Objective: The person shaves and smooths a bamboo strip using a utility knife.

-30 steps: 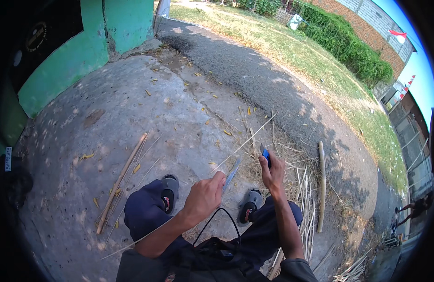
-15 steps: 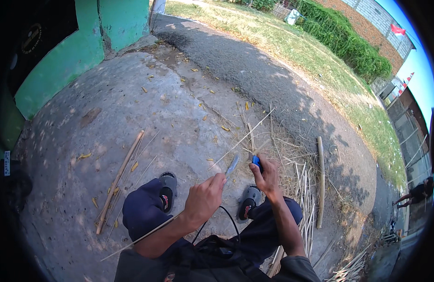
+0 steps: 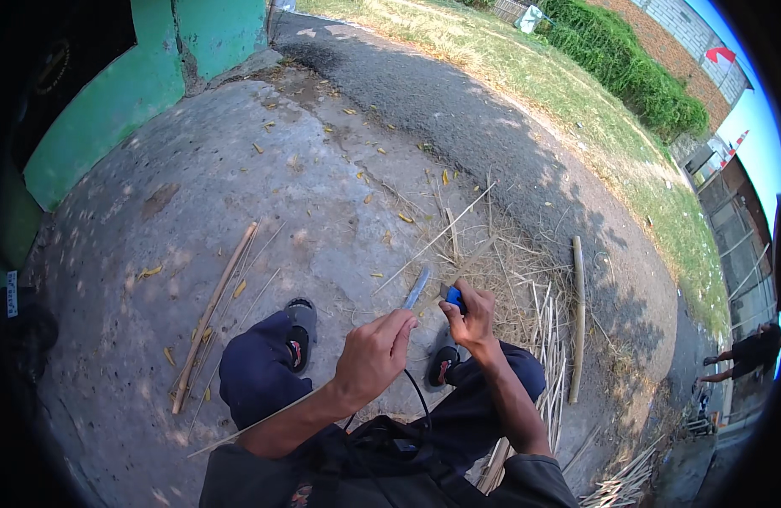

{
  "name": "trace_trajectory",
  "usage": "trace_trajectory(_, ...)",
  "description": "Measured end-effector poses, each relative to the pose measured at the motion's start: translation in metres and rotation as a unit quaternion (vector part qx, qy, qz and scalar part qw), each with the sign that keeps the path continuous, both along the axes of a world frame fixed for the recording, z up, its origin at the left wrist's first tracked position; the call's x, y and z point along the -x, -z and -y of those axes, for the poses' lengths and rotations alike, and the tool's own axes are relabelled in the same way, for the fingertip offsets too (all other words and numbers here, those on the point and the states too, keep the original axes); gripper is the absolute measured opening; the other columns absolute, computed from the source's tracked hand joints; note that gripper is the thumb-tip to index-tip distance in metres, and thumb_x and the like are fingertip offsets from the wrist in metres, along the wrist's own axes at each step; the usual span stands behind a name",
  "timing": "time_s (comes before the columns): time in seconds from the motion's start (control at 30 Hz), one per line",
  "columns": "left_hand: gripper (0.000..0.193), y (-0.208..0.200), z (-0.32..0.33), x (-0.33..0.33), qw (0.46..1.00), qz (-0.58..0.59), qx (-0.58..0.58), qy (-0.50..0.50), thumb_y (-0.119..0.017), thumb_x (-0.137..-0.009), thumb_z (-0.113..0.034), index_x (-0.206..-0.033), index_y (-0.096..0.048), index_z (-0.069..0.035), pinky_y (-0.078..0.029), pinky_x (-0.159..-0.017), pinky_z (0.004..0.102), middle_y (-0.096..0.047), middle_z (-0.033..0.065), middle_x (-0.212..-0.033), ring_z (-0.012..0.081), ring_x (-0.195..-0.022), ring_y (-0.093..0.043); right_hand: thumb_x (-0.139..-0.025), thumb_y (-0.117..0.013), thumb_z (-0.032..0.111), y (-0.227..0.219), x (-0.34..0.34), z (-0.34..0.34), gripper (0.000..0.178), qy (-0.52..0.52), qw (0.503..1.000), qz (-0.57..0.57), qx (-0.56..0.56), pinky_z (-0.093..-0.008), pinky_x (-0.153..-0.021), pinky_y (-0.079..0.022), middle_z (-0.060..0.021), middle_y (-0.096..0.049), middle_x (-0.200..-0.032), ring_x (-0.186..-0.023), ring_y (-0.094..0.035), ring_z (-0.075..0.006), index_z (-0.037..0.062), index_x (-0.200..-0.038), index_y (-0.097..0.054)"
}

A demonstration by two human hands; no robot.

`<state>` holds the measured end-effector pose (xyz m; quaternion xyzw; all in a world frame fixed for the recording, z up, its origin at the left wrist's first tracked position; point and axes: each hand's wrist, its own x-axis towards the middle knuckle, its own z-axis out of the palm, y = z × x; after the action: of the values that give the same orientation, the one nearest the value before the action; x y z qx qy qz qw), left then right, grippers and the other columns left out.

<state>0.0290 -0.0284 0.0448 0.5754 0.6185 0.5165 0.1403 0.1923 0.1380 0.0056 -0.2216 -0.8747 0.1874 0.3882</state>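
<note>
My left hand [image 3: 375, 351] is closed on a thin bamboo strip [image 3: 276, 409], whose pale tail runs back beneath my left forearm. My right hand [image 3: 475, 320] grips a small blue-handled knife [image 3: 456, 298], its short grey blade pointing towards my left hand. A blurred pale strip [image 3: 471, 262] slants up and away just past the blade; whether it belongs to the held piece is unclear. Just beyond my left fingertips shows a curved blue-grey blade-like piece [image 3: 418, 286]. I cannot tell whether it touches that hand or lies on the ground.
A brown bamboo stick [image 3: 214, 315] lies left of my feet. Split strips [image 3: 550, 347] and a thick bamboo pole [image 3: 577, 317] lie at right, with shavings [image 3: 517, 254] ahead. Beyond are a green wall [image 3: 94, 127], a road [image 3: 424, 93] and a person [image 3: 750, 353] far right.
My right hand has shifted slightly down and left, bringing the knife nearer my left hand. The left hand has rolled a little, and the view has tilted slightly.
</note>
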Motion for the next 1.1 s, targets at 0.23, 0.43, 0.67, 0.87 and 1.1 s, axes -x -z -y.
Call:
trace_trajectory(0.23,0.008,-0.005,0.005,-0.005,0.998,0.045,0.021,0.029,-0.063,-0.102,-0.005,-0.106,-0.068,-0.001,-0.054,-0.064,0.0425,-0.072,0.0177,-0.083,0.0395,-0.076,-0.072,-0.102,-0.067,0.038,0.001,-0.013,-0.037,0.042,0.123,0.98,-0.147,0.052,-0.036,-0.051,-0.033,-0.0039,-0.045,-0.059,-0.048,-0.043,-0.021,0.0051,-0.08,-0.054)
trace_trajectory(0.43,0.008,0.009,0.013,-0.015,0.995,-0.04,0.069,0.065,-0.061,-0.103,-0.011,-0.103,-0.065,-0.004,-0.054,-0.065,0.05,-0.071,0.0192,-0.084,0.0432,-0.077,-0.07,-0.112,-0.049,0.049,-0.011,-0.1,-0.127,0.049,0.222,0.885,-0.253,0.322,-0.0248,-0.046,-0.021,0.0047,-0.041,-0.065,-0.051,-0.033,-0.0042,0.0079,-0.086,-0.054)
trace_trajectory(0.67,0.01,0.01,-0.001,0.028,0.986,-0.135,0.1,-0.013,-0.062,-0.103,-0.016,-0.104,-0.066,-0.006,-0.054,-0.065,0.0513,-0.072,0.0171,-0.088,0.042,-0.08,-0.071,-0.11,-0.061,0.036,-0.035,-0.044,-0.044,0.041,0.044,0.847,-0.226,0.478,-0.0216,-0.045,-0.021,0.0016,-0.061,-0.076,-0.047,-0.032,-0.0012,0.0004,-0.129,-0.068)
trace_trajectory(0.87,0.007,-0.001,-0.022,0.044,0.965,-0.241,0.106,-0.016,-0.067,-0.098,-0.015,-0.103,-0.071,-0.011,-0.054,-0.083,0.0482,-0.071,0.0106,-0.087,0.0332,-0.087,-0.071,-0.101,-0.076,0.019,-0.014,-0.058,-0.055,0.024,0.043,0.872,-0.14,0.468,-0.0239,-0.047,-0.021,0.0082,-0.054,-0.066,-0.05,-0.032,-0.0008,-0.0004,-0.115,-0.073)
trace_trajectory(1.1,0.005,-0.021,-0.073,0.077,0.909,-0.406,0.063,-0.074,-0.07,-0.095,-0.012,-0.099,-0.072,-0.014,-0.029,-0.122,0.0523,-0.068,0.0033,-0.11,0.0184,-0.115,-0.063,-0.094,-0.081,0.015,-0.022,-0.056,-0.019,0.038,-0.048,0.868,0.025,0.494,-0.0255,-0.081,-0.051,-0.0035,-0.077,-0.099,-0.088,-0.065,-0.0078,0.0019,-0.129,-0.074)
